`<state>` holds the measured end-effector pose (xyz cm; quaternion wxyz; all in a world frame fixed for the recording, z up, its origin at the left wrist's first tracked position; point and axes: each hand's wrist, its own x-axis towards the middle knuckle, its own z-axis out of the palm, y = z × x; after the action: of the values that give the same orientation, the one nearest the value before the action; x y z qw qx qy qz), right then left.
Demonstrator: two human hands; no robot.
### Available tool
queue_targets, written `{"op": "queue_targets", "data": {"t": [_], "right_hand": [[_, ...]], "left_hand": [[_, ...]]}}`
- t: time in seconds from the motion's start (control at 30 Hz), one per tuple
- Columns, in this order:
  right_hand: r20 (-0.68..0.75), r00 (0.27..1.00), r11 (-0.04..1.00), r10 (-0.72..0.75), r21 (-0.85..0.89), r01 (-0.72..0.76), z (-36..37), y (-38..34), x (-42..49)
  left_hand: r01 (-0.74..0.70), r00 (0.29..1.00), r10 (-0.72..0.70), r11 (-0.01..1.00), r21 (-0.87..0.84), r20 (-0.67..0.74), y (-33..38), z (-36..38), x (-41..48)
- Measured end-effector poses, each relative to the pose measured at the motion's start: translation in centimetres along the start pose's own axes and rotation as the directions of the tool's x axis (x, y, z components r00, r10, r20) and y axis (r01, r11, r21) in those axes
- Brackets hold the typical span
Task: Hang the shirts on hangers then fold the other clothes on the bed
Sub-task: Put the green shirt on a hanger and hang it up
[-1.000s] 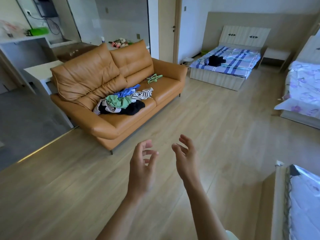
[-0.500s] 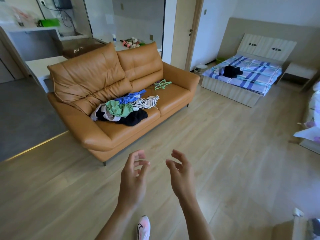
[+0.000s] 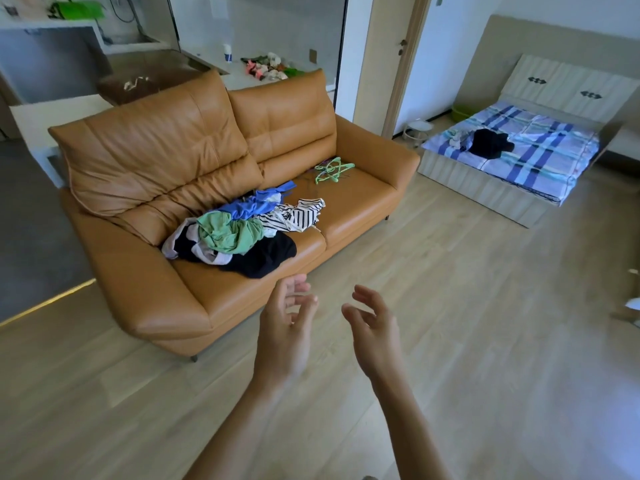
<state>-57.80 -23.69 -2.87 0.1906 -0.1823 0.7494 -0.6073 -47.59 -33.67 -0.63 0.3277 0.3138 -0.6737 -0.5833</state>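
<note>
Left hand (image 3: 284,330), right hand (image 3: 375,329): grip spread, holding nothing, above floor (image 3: 485,341). Clothes (image 3: 242,233) and hangers (image 3: 332,169) on sofa (image 3: 145,282).

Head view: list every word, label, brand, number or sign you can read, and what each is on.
No text can be read in this view.
White bottle behind the sofa: blue band, too small to read.
Green bag, top left: blurred, nothing legible.
Headboard: dark ornaments, not letters.
</note>
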Motion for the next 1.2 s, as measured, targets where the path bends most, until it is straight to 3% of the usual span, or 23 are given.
{"op": "queue_targets", "data": {"t": [0.3,0.7,1.2], "right_hand": [[0.144,0.99,1.0,0.003,-0.008,-0.002,1.4,0.6,18.6],[0.262,0.965,0.997,-0.007,-0.073,0.027,-1.4,-1.4,45.5],[0.363,0.92,0.969,0.144,-0.242,-0.055,11.3,0.3,71.9]], "left_hand": [[0.067,0.997,-0.068,0.998,-0.009,-0.039,-3.4,7.1,15.1],[0.083,0.959,-0.09,0.996,-0.039,-0.268,-3.2,16.9,37.0],[0.31,0.9,-0.352,0.931,-0.191,-0.258,-14.8,19.7,66.6]]}}
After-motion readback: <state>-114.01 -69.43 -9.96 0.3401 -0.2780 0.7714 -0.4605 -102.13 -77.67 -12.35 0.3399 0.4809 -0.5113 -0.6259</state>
